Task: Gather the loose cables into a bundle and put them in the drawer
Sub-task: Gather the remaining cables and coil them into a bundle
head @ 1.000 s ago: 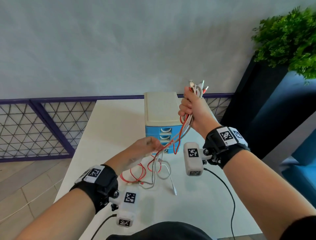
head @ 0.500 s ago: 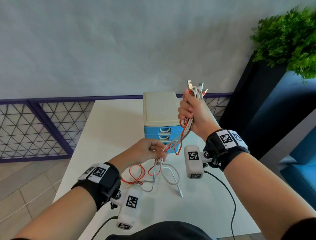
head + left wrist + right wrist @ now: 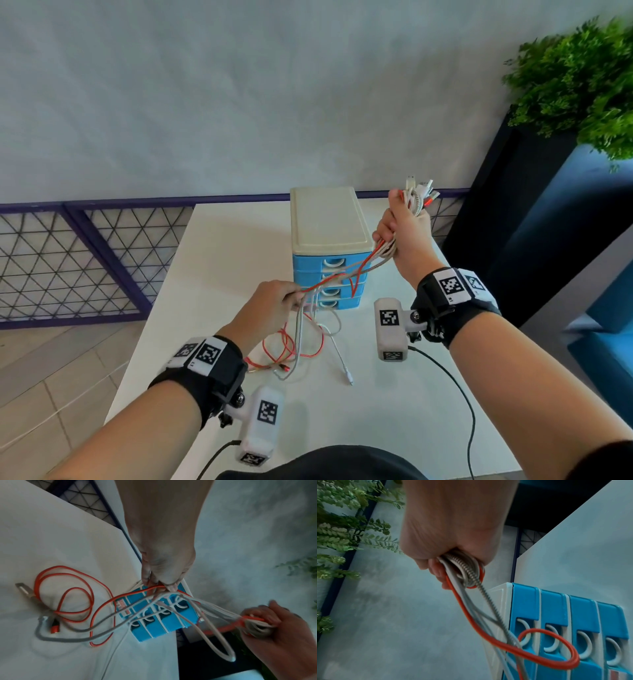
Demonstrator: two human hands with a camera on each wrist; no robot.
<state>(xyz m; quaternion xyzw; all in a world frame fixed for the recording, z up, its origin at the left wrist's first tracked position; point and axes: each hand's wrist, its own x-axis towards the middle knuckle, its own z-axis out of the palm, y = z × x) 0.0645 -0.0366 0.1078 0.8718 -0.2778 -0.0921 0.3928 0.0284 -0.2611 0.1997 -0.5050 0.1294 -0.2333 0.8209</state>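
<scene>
The right hand (image 3: pixel 404 233) is raised beside a small blue drawer unit (image 3: pixel 327 270), fist wrapped around gathered cables (image 3: pixel 346 274), plugs sticking out above it. The left hand (image 3: pixel 270 308), lower, pinches the same strands where they stretch across; loose red, grey and white ends trail onto the white table (image 3: pixel 212 260)
</scene>
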